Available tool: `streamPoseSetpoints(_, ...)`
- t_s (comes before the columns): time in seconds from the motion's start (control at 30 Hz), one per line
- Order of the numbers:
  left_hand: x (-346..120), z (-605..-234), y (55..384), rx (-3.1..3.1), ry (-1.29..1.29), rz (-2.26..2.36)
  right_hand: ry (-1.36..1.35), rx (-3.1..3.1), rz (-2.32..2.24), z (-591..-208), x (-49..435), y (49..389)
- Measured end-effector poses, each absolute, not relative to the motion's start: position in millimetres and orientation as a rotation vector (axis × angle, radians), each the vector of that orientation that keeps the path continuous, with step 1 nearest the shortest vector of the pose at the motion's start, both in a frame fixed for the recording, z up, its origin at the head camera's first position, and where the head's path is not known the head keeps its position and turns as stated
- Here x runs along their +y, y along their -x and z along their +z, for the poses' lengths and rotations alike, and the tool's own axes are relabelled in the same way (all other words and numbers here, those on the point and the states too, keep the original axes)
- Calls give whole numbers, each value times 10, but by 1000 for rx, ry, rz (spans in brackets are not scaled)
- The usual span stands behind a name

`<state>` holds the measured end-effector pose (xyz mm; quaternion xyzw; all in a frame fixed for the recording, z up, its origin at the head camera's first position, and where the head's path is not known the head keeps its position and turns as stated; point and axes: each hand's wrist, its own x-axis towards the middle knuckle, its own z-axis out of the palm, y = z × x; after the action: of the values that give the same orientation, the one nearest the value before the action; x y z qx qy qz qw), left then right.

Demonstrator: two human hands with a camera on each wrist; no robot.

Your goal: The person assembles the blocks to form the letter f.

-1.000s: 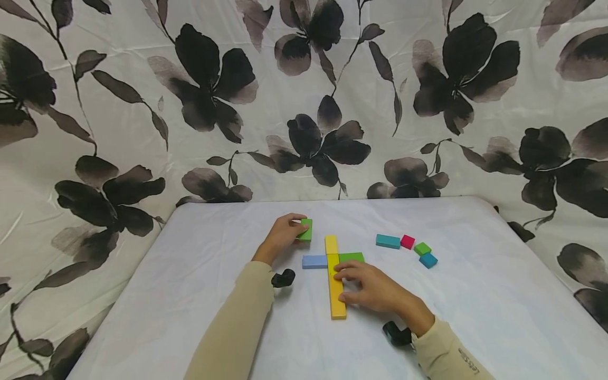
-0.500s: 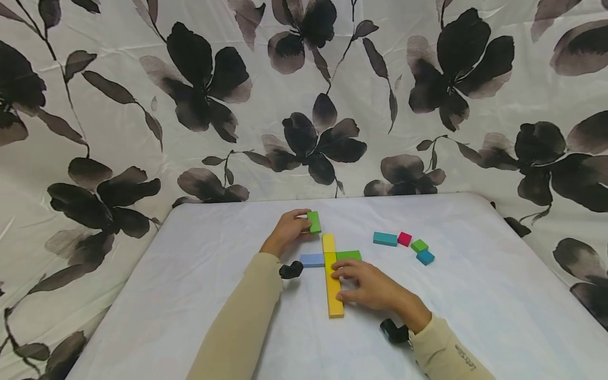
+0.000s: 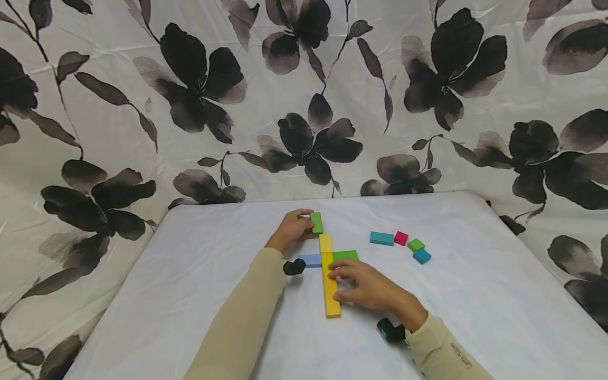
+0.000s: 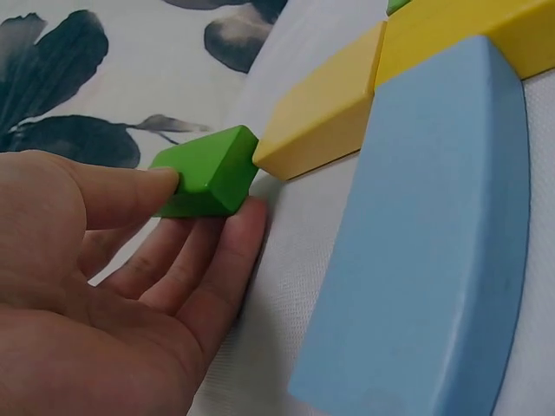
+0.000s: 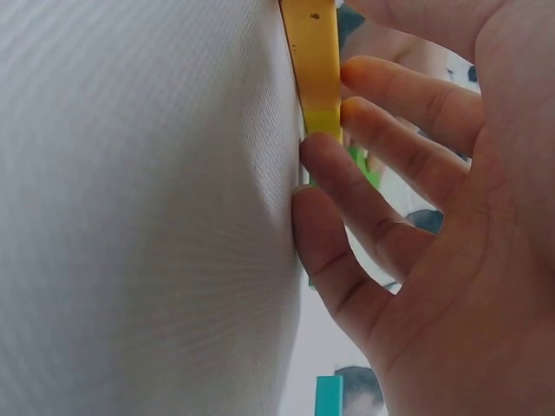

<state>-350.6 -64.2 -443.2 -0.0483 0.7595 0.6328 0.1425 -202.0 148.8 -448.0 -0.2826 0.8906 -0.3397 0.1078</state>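
My left hand (image 3: 292, 228) pinches a green block (image 3: 317, 221) between thumb and fingers, at the far end of a small yellow block (image 3: 325, 243). In the left wrist view the green block (image 4: 201, 172) is tilted, its corner close to the yellow block's end; whether they touch I cannot tell. A long yellow block (image 3: 331, 301) lies in line with the small one. A light blue block (image 3: 312, 260) lies at its left side and another green block (image 3: 345, 255) at its right. Fingertips of my right hand (image 3: 369, 285), fairly straight, rest on the long yellow block.
Right of the blocks lie a teal block (image 3: 382, 238), a red block (image 3: 401, 238), a small green block (image 3: 416, 245) and a small blue block (image 3: 421, 256). A white cloth covers the table (image 3: 190, 295). Behind it hangs a flowered curtain (image 3: 266, 79).
My left hand has carried the green block rightward, to the end of the small yellow block. My right hand keeps its place on the long yellow block. The head view has shifted slightly.
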Motion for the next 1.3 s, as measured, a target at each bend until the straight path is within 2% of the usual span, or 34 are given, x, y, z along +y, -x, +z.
streamPoseSetpoints(1.3,-498,-4446,3560,2450,175,1577,797,2633,-971,-4475,1469,2012)
